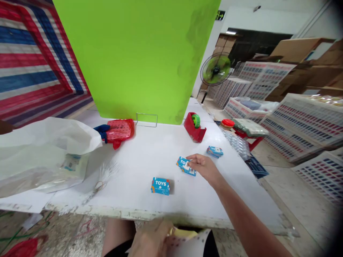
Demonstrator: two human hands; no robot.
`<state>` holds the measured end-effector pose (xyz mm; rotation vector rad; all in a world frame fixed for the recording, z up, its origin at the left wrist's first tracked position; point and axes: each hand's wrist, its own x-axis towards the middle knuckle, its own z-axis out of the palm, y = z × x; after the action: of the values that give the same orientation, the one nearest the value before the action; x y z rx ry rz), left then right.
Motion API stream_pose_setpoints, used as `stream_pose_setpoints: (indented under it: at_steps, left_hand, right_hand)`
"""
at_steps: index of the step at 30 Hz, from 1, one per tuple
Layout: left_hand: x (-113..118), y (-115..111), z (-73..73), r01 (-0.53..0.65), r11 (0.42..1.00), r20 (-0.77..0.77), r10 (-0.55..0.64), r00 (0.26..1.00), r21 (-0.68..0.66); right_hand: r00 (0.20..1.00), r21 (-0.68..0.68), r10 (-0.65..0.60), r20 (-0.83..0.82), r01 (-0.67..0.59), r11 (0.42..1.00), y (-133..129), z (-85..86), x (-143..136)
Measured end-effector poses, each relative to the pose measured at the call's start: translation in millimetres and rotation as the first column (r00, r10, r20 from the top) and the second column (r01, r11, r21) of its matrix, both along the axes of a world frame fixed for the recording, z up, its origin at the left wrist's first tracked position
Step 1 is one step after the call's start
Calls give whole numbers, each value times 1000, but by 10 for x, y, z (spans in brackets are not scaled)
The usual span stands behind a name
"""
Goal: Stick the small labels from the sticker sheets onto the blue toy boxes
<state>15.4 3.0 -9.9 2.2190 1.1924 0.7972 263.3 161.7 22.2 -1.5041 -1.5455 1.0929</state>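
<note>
My right hand [200, 166] reaches over the white table, its fingertips closed on a blue printed TOYS card [183, 163] that has a white patch on it. Whether the card is a single one or lies on others, I cannot tell. A stack of blue TOYS cards [160, 185] sits nearer the front edge. To the right of my hand is another small pile of blue cards [214, 151]. Low in the view, at my lap, my left hand [152, 235] is curled beside a yellow piece [183, 232] and white dotted material [191, 244]. Its fingertips are hidden.
A red tape dispenser [194, 127] with green tape stands at the back right. Across the left lies a large white plastic bag [48, 153], near a red packet [120, 129] and a bundle of clear ties [104, 175]. A green panel [142, 57] rises behind the table.
</note>
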Motion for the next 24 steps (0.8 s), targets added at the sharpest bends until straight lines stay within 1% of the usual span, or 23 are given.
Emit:
stream_pose_setpoints:
  at_steps: [1, 3, 4, 6, 7, 8, 9, 10, 11, 12, 13, 14, 16, 18, 19, 20, 22, 24]
  left_hand:
    - [1, -13, 15, 9, 994, 54, -3, 999, -111]
    - [21, -21, 48, -5, 952, 188, 65, 980, -305]
    - [37, -18, 59, -24, 921, 251, 130, 959, -389]
    - [69, -7, 60, -54, 860, 354, 265, 897, -508]
    - [79, 0, 51, -62, 838, 393, 318, 863, -542]
    - [84, 8, 40, -68, 822, 427, 362, 828, -566]
    - [83, 17, 30, -71, 806, 455, 401, 795, -588]
    - [77, 26, 23, -74, 790, 478, 440, 760, -609]
    - [68, 35, 23, -71, 769, 499, 478, 723, -635]
    - [57, 43, 29, -59, 748, 519, 513, 684, -661]
    - [47, 50, 41, -43, 728, 539, 545, 642, -685]
    - [41, 56, 54, -22, 711, 559, 571, 601, -703]
    - [48, 57, 77, 13, 696, 592, 600, 537, -718]
    - [90, 42, 82, 62, 688, 614, 599, 514, -723]
    - [124, 30, 77, 89, 682, 620, 593, 514, -726]
    - [165, 17, 68, 115, 676, 625, 585, 516, -728]
    - [256, -7, 45, 132, 670, 628, 584, 514, -731]
    - [338, -21, 17, 109, 674, 626, 597, 502, -731]
  right_hand:
    - [998, -11, -12, 56, 13, 1000, 38, -30, 57]
    - [983, -4, -22, 180, 24, 1000, 94, -86, 135]
    - [964, 38, -40, 262, 31, 999, 101, -104, 154]
    - [893, 190, -119, 434, 38, 981, 51, -103, 154]
    - [856, 272, -154, 493, 16, 962, -13, -81, 138]
    - [834, 334, -162, 528, -28, 942, -104, -45, 113]
    - [832, 354, -128, 540, -87, 931, -220, 1, 82]
    - [844, 322, -17, 536, -186, 928, -354, 55, 50]
    - [851, 259, 119, 512, -285, 923, -500, 111, 22]
    - [840, 161, 252, 481, -367, 916, -647, 166, 1]
    - [822, 65, 350, 450, -421, 905, -784, 216, -7]
    - [784, -33, 452, 425, -486, 873, -902, 258, 0]
    - [723, -147, 553, 414, -547, 824, -1055, 313, 53]
    - [671, -200, 594, 444, -572, 796, -1086, 334, 132]
    - [655, -195, 586, 477, -571, 798, -1066, 337, 166]
    - [648, -163, 553, 524, -562, 811, -1035, 338, 186]
    - [655, -24, 411, 634, -515, 857, -976, 337, 161]
    - [680, 135, 255, 688, -465, 875, -973, 331, 31]
